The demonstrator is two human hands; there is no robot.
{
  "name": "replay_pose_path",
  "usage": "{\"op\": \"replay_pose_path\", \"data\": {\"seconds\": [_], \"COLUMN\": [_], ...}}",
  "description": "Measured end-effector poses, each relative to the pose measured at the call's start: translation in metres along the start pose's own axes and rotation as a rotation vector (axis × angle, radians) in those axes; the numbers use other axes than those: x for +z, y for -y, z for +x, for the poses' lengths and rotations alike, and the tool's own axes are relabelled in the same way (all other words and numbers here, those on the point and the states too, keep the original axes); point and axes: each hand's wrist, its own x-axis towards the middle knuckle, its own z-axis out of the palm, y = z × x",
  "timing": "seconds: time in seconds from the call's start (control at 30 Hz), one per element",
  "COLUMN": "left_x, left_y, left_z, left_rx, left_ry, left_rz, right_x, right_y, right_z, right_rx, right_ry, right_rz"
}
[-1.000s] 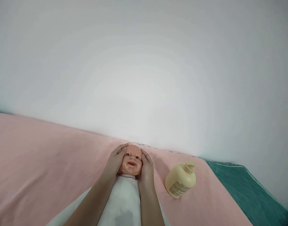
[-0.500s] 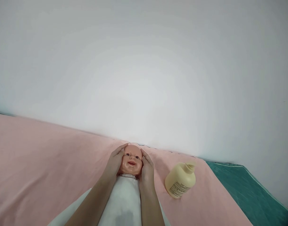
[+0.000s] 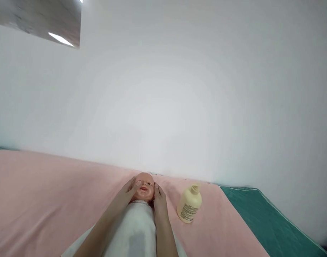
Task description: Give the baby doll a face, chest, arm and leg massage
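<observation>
A baby doll [image 3: 144,197] lies on its back, face up, with its body under a white cloth [image 3: 136,228] that bears a grey patch. Against the head's left side rests my left hand [image 3: 127,192], its fingers stretched along the temple and its thumb over the cheek near one eye. On the opposite side my right hand [image 3: 160,198] lies along the cheek and ear, fingers extended. Both hands touch the head without wrapping round it. To the right of my right hand stands a pale yellow pump bottle [image 3: 189,205] with a printed label.
A pink sheet [image 3: 59,192] covers the surface, with green fabric [image 3: 260,214] showing at the right. Behind it rises a white wall [image 3: 163,107]. A shiny greyish panel [image 3: 45,21] hangs at the upper left.
The view has tilted up and shifted, bringing the panel into sight. My left thumb has come onto the doll's face near the eye. My right hand stays beside the head.
</observation>
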Motion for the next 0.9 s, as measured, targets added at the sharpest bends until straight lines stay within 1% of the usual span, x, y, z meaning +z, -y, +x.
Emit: {"op": "replay_pose_path", "data": {"seconds": [0.1,0.2,0.27,0.37,0.5,0.6,0.7,0.8,0.9], "left_x": [-0.004,-0.001,0.003,0.007,0.004,0.000,-0.003,-0.003,-0.004], "left_y": [-0.005,-0.002,0.004,0.015,0.026,0.027,0.024,0.020,0.019], "left_z": [-0.020,-0.029,-0.027,-0.018,-0.008,-0.008,-0.012,-0.015,-0.016], "left_rx": [0.033,0.087,0.123,0.154,0.173,0.137,0.055,-0.015,-0.025], "left_ry": [-0.020,-0.052,-0.054,-0.072,-0.080,-0.046,-0.019,-0.001,-0.006], "left_rz": [0.112,0.182,0.169,0.136,0.140,0.180,0.231,0.286,0.302], "right_x": [-0.004,-0.005,-0.006,-0.007,-0.007,-0.004,-0.001,0.000,0.000], "right_y": [0.008,0.014,0.015,0.014,0.014,0.018,0.021,0.019,0.015], "right_z": [-0.017,-0.028,-0.032,-0.035,-0.040,-0.042,-0.041,-0.039,-0.038], "right_rx": [-0.028,-0.054,-0.064,-0.087,-0.114,-0.100,-0.071,-0.041,-0.041], "right_ry": [0.011,0.028,0.058,0.124,0.206,0.193,0.182,0.173,0.155], "right_rz": [-0.059,-0.105,-0.174,-0.276,-0.313,-0.354,-0.361,-0.343,-0.336]}}
